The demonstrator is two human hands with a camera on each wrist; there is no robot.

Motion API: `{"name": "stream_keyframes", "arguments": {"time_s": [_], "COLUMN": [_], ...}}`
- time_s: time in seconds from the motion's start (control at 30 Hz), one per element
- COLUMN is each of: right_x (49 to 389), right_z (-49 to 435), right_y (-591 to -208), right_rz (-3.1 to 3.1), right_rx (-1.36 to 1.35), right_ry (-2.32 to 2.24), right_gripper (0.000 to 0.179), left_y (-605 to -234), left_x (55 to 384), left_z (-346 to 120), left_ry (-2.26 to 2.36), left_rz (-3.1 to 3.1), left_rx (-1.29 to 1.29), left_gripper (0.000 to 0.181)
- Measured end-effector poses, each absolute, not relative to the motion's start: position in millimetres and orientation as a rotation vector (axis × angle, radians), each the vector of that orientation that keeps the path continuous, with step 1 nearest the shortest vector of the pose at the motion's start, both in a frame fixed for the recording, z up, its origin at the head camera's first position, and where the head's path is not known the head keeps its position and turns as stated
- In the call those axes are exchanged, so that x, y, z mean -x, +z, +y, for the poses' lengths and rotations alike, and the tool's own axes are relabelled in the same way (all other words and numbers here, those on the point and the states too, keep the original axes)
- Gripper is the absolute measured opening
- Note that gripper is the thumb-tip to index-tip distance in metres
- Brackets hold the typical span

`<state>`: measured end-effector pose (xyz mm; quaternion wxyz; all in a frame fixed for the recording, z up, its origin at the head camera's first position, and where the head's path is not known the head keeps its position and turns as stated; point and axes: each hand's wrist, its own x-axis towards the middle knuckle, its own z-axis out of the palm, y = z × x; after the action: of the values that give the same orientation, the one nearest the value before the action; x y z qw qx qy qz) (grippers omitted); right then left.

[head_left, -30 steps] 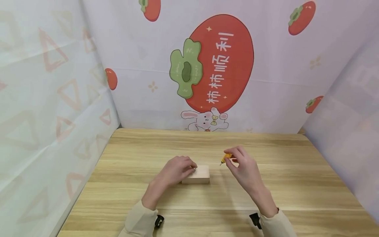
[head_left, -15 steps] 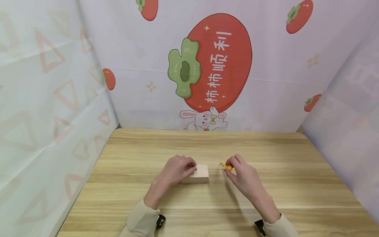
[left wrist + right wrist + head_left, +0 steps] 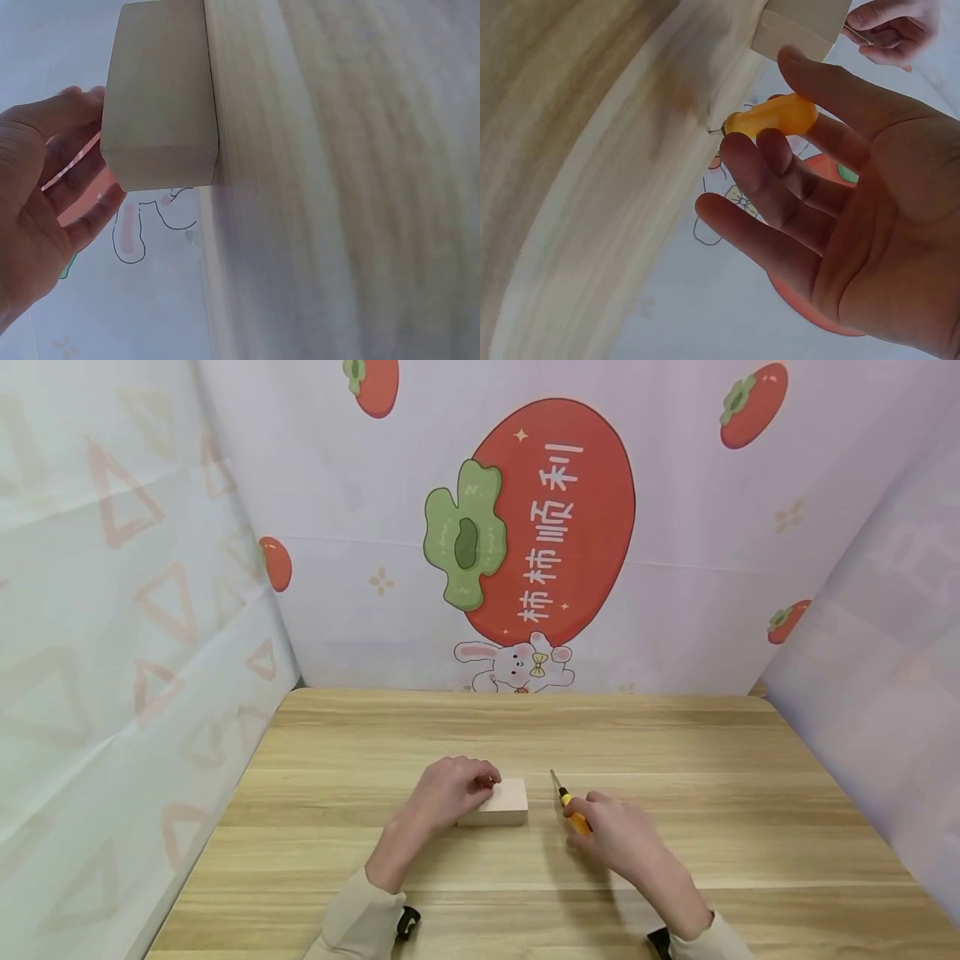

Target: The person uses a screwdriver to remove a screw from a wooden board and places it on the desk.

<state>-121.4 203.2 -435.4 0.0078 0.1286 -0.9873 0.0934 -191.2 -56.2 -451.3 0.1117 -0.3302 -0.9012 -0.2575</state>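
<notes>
A pale rectangular wooden block (image 3: pixel 512 795) lies on the table in front of my left hand (image 3: pixel 448 789). Thumb and fingers of that hand come together over the block's left end, round a thin metal piece (image 3: pixel 860 35) that looks like a screw; most of it is hidden by the fingers. In the left wrist view the hand shows behind the block (image 3: pixel 160 86). To the right of the block, my right hand (image 3: pixel 624 837) holds a small screwdriver (image 3: pixel 578 822) by its yellow handle (image 3: pixel 776 116). Its thin shaft points away from me, close over the table.
The wood-grain table (image 3: pixel 360 860) spreads out on all sides of the block. A printed cloth (image 3: pixel 337 627) with persimmons and a rabbit hangs along the far edge, and more cloth (image 3: pixel 112 693) closes off the left side.
My right hand has come down and back toward me. The screwdriver has swung from pointing down and left to pointing away from me. My left hand stays at the block.
</notes>
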Motion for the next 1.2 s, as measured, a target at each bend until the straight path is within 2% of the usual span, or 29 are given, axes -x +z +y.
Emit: {"name": "stream_keyframes", "arguments": {"time_s": [0.43,0.9,1.2], "right_x": [118,118,118], "right_z": [202,201,201], "right_y": [-443,-447,-445], "right_rz": [-3.155,-3.182,-3.194], "right_rx": [-0.386,-0.374,-0.374], "right_ry": [0.313,0.351,0.36], "right_gripper": [0.028,0.032,0.032], "left_y": [-457,-456,-451], "left_x": [190,184,180], "left_z": [-50,-55,-65], "left_ry": [-0.697,-1.115,-1.149], "left_rz": [-2.546,-2.635,-2.615], "left_rx": [0.936,0.868,0.825], "left_gripper": [0.015,0.012,0.013]}}
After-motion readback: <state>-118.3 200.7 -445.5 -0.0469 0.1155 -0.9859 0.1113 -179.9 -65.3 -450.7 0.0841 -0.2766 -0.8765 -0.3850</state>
